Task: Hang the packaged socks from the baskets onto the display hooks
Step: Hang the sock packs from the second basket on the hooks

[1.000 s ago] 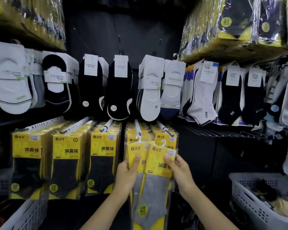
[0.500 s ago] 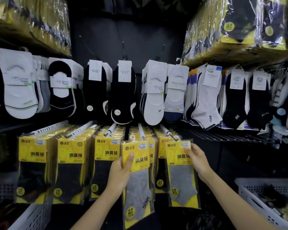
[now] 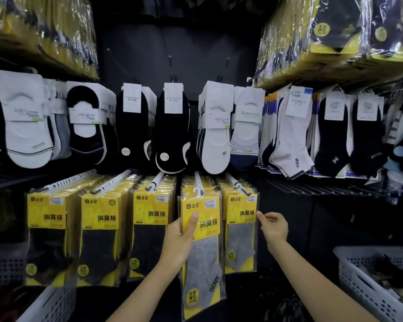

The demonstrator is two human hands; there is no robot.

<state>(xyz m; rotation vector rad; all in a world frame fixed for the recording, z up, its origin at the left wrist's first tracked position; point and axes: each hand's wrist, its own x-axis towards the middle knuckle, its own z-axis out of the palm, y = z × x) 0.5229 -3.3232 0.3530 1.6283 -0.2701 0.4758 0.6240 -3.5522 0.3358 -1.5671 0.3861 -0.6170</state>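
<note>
My left hand (image 3: 180, 238) grips a yellow pack of grey socks (image 3: 201, 247) by its left edge, thumb across the front. The pack's white hanger loop sits at the tip of the fourth white display hook (image 3: 198, 182). To its right, another grey sock pack (image 3: 241, 228) hangs at the front of the fifth hook (image 3: 236, 183). My right hand (image 3: 273, 227) is just beside that pack's right edge, fingers loosely bent, holding nothing; its fingertips are at the wrapper's edge.
Three more hooks to the left carry rows of yellow packs with dark socks (image 3: 98, 233). Loose socks hang on the row above. A white basket (image 3: 368, 287) with packs stands at the lower right, another basket (image 3: 54, 303) at the lower left. Wrapped stock fills the top shelves.
Both hands held packs a second ago. My right hand carried its pack to the fifth hook and let go of it. My left hand lifted its pack up to the fourth hook.
</note>
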